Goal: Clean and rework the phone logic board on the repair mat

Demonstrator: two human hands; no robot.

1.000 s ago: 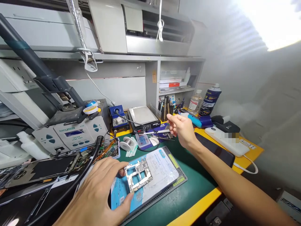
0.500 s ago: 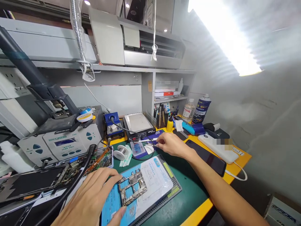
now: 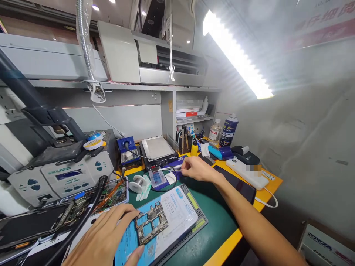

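My left hand [image 3: 104,231] rests at the left of a phone circuit board [image 3: 151,221], with forefinger and thumb bent around its left edge. The board has two large openings and lies on a flat blue-and-white box [image 3: 177,218]. Farther back, my right hand [image 3: 195,169] is closed in a pinch on a thin silvery tool [image 3: 175,169] that points left; its exact kind cannot be made out. Below that tool are a small clear case [image 3: 158,178] and a white scrap [image 3: 171,178]. A black cable curves around them.
A solder spool [image 3: 136,184] stands left of the case. A grey rework station [image 3: 66,177] and a tray of boards [image 3: 126,192] are at left. A hot plate [image 3: 158,147] is behind. At right lie a dark phone [image 3: 235,184] and white power bank [image 3: 246,173].
The view has shifted, so most things sit slightly farther left. My right hand now pinches the thin tool with fingers more closed. My left hand stays at the board.
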